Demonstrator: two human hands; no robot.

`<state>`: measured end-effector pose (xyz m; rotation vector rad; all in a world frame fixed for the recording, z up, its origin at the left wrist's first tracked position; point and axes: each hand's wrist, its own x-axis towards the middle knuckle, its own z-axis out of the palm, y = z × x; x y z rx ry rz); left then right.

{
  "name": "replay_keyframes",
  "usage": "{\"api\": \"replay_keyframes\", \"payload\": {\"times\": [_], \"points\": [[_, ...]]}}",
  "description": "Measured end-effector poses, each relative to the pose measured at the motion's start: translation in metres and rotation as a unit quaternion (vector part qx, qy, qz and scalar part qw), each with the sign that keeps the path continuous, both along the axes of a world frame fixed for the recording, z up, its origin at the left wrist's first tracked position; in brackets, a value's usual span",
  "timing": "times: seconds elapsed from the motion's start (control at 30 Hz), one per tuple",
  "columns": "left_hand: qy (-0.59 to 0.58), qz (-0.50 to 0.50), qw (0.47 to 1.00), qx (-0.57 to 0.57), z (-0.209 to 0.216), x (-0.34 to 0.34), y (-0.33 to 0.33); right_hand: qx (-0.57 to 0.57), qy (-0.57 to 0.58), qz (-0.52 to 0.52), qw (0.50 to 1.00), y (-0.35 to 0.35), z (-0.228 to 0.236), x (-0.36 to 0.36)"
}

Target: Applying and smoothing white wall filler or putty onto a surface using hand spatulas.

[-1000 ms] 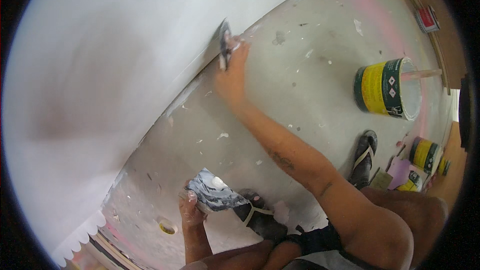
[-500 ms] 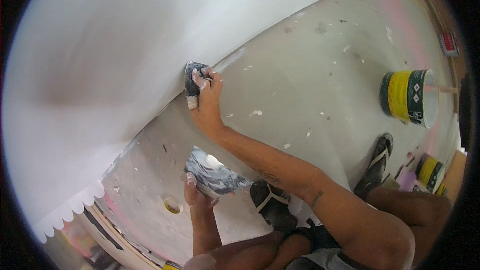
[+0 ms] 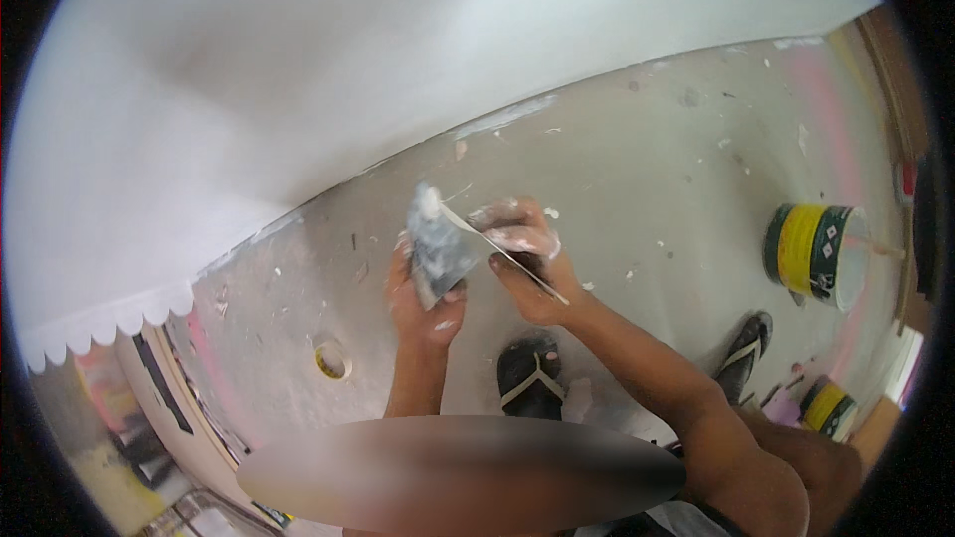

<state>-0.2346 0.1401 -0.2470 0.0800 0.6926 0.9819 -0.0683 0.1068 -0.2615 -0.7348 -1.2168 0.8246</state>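
In front of me my left hand [image 3: 428, 320] grips a wide, flat scraper [image 3: 440, 257] smeared with grey and white paste. A white lump of putty [image 3: 430, 202] sits at its upper end. My right hand [image 3: 535, 257], its fingers whitened with paste, is closed on a thin putty knife [image 3: 476, 231] seen nearly edge-on. The knife's tip meets the putty at the scraper's upper end. Motion blurs both tools somewhat. They are held over the floor, apart from the white wall [image 3: 298, 70].
A green and yellow bucket [image 3: 801, 249] with a stick in it stands at right, with a smaller tin [image 3: 826, 406] nearer me. A tape roll [image 3: 332, 360] lies on the spotted floor [image 3: 617, 189]. My sandalled foot [image 3: 530, 376] is below my hands. A blurred oval hides the lower middle.
My right hand has come away from the foot of the wall, bringing its putty knife to the scraper in my left hand. The left scraper has been raised and turned more upright. The view has shifted.
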Motion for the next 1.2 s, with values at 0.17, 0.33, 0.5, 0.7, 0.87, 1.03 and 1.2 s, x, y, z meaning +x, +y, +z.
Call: {"api": "replay_keyframes", "payload": {"times": [0.17, 0.33, 0.5, 0.7, 0.87, 1.03, 1.2], "points": [[0.155, -0.017, 0.987, 0.034, 0.012, -0.001, -0.01, -0.091, -0.095, -0.011, 0.991, 0.006, -0.017, 0.013], [0.193, -0.008, 0.971, 0.141, 0.025, 0.007, -0.012, -0.376, 0.165, -0.176, 0.895, -0.012, -0.015, 0.045], [0.476, -0.106, 0.699, 0.523, 0.044, 0.02, -0.009, -0.357, 0.538, 0.035, 0.763, -0.034, 0.034, 0.059], [0.466, -0.232, 0.526, 0.673, 0.041, 0.033, 0.007, -0.39, 0.524, 0.085, 0.753, -0.048, -0.004, 0.093], [0.533, -0.344, 0.447, 0.63, 0.029, 0.01, -0.006, -0.378, 0.495, -0.047, 0.781, -0.039, -0.019, 0.159], [0.528, -0.296, 0.529, 0.594, 0.01, 0.024, -0.02, -0.252, 0.388, -0.321, 0.826, 0.008, -0.077, 0.269], [0.487, -0.31, 0.572, 0.582, 0.003, 0.027, -0.023, -0.202, 0.176, -0.453, 0.85, 0.056, -0.099, 0.354]]}}
